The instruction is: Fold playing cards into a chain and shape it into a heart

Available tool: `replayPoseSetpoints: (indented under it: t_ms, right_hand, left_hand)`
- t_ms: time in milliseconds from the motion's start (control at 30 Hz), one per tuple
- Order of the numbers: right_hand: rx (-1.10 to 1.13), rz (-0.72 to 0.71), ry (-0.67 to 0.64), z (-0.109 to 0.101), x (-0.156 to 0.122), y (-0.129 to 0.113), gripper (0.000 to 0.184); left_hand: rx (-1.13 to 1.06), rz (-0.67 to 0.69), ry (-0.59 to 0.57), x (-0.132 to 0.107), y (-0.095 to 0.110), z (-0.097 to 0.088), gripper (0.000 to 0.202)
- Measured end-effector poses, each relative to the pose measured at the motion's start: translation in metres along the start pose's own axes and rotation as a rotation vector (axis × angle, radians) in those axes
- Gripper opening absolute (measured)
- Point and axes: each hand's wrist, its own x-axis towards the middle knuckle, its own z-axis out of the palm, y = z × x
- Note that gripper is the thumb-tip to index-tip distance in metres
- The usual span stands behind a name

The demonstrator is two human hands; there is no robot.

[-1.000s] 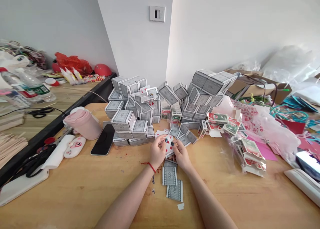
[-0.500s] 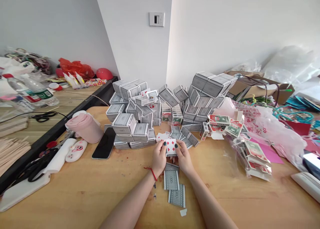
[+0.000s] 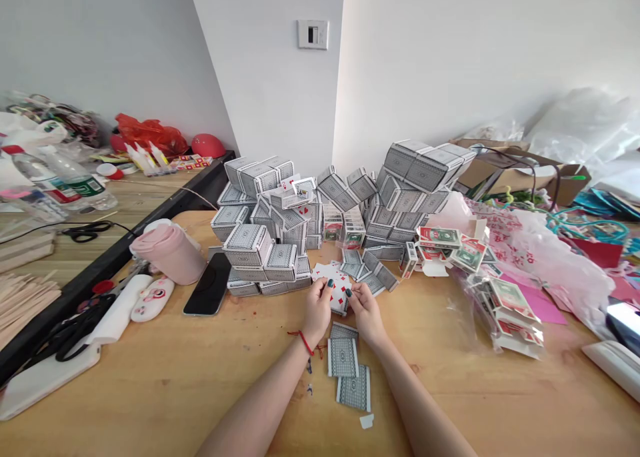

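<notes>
The left hand (image 3: 318, 310) and right hand (image 3: 367, 312) keep a pinching grip on a white, red-diamond playing card (image 3: 339, 292) above the tan wooden counter (image 3: 200, 367); boxy grey-patterned card blocks (image 3: 246, 244) stand assembled, loose grey-backed cards (image 3: 343, 358) apparently unjoined.

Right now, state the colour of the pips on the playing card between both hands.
Red, on a white-faced playing card; head view shows it.

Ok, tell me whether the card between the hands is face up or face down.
Face up: the card between the left hand and right hand shows red diamonds. Whether it is creased, I cannot tell.
</notes>
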Motion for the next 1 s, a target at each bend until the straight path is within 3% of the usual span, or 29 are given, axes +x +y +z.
replayPoseSetpoints:
  t_ms: [267,467,767,1000]
  right_hand:
    - [0.033,0.056,0.081,-0.014,0.009,0.003,0.032]
    - [-0.06,0.028,0.149,-0.021,0.012,0.005,0.034]
    - [-0.189,-0.043,0.191,-0.017,0.008,0.005,0.023]
    - [-0.263,-0.116,0.152,-0.013,0.002,0.0,0.016]
  left_hand:
    - [-0.192,-0.146,-0.216,0.008,0.003,-0.009,0.032]
    - [-0.076,-0.089,-0.39,0.012,0.007,-0.014,0.027]
    - [0.18,0.072,-0.28,0.007,0.01,-0.015,0.02]
    - [0.238,0.12,-0.106,0.004,0.0,-0.007,0.015]
